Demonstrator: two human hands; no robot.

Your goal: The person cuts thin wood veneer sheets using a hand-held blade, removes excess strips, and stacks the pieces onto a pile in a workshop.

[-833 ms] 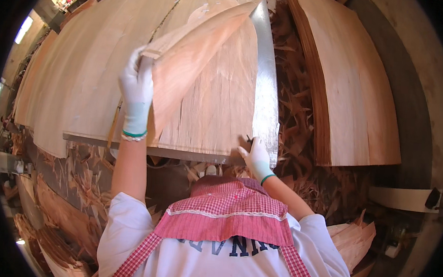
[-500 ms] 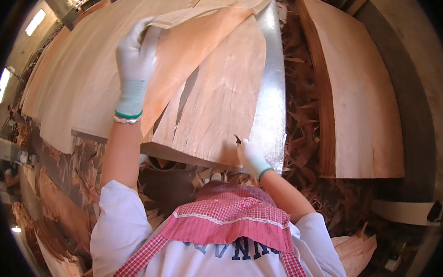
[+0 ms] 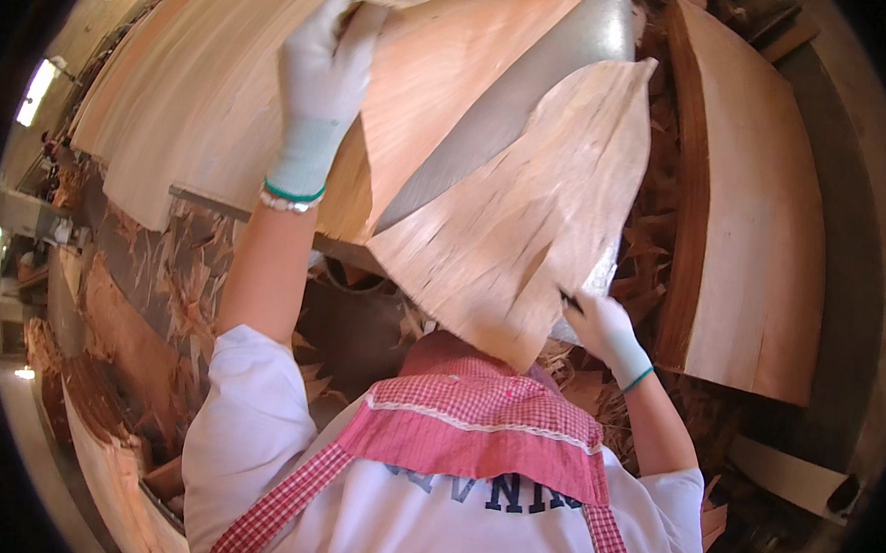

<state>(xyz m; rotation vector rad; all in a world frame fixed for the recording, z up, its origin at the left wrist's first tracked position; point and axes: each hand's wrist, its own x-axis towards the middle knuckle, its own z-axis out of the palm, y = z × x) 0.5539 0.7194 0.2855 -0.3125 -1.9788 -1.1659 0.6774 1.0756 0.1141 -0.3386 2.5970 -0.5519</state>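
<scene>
My left hand (image 3: 326, 65), in a white glove with a green cuff edge, is closed on the edge of a thin wood veneer sheet (image 3: 443, 86), holding it raised at the far left. My right hand (image 3: 605, 330), gloved alike, is closed around a small dark pointed tool (image 3: 570, 300), its kind unclear. Beside that hand a loose, ragged veneer piece (image 3: 527, 201) hangs tilted over the near edge, its lower corner close to my apron. Whether the right fingers also grip this piece cannot be made out. Under both sheets shows a smooth grey metal surface (image 3: 471, 128).
A tall stack of veneer sheets (image 3: 751, 233) stands at the right. More broad veneer (image 3: 202, 94) spreads over the left. Torn veneer scraps (image 3: 177, 283) litter the floor below and the gap between the stacks. A checked red apron (image 3: 486, 409) covers my chest.
The ragged veneer piece has swung toward me and to the right, baring the metal surface. My right hand has shifted right; my left hand, still gripping its sheet, has moved right and farther away.
</scene>
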